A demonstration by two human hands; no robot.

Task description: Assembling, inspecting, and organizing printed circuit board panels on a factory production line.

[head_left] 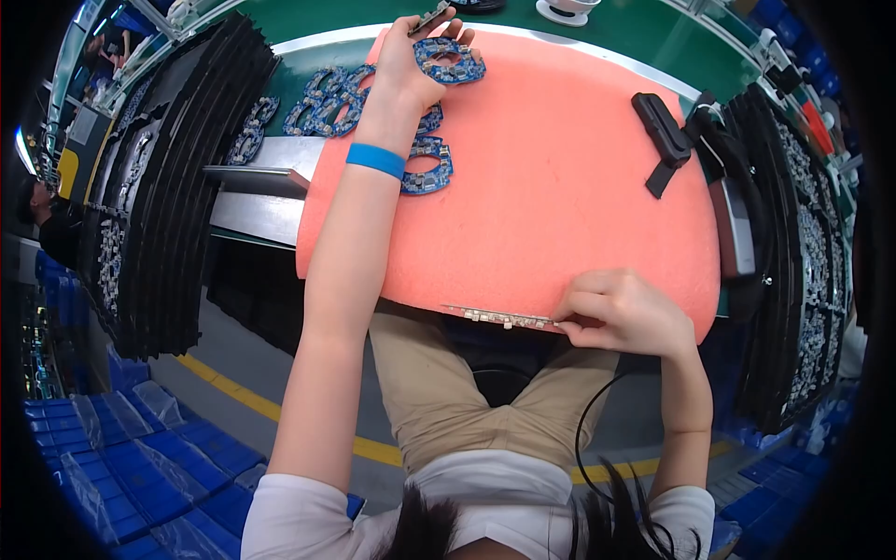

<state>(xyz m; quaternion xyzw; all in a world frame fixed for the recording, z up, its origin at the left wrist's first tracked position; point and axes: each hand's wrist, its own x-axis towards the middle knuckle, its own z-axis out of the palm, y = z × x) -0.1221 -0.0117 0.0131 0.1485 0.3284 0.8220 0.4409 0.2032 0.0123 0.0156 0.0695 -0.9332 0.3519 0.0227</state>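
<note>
My left hand (411, 67) reaches to the far side of the pink mat, its fingers curled around a blue ring-shaped circuit board (450, 47). Another small board edge (429, 17) shows at its fingertips, partly hidden. Near the mat's front edge, my right hand (621, 313) pinches the end of a thin circuit board (504, 318). That board is seen edge-on, with pale components along its underside. More blue ring-shaped boards (327, 103) lie left of my left hand. One ring-shaped board (429, 177) rests on the mat beside my left wrist, partly covered by the forearm.
Tall stacks of black trays (177, 177) stand at the left, and further black trays (779, 243) at the right. A black handheld device (661, 129) lies on the pink mat (560, 177). A metal plate (257, 219) sits left of the mat. Blue bins (159, 457) cover the floor.
</note>
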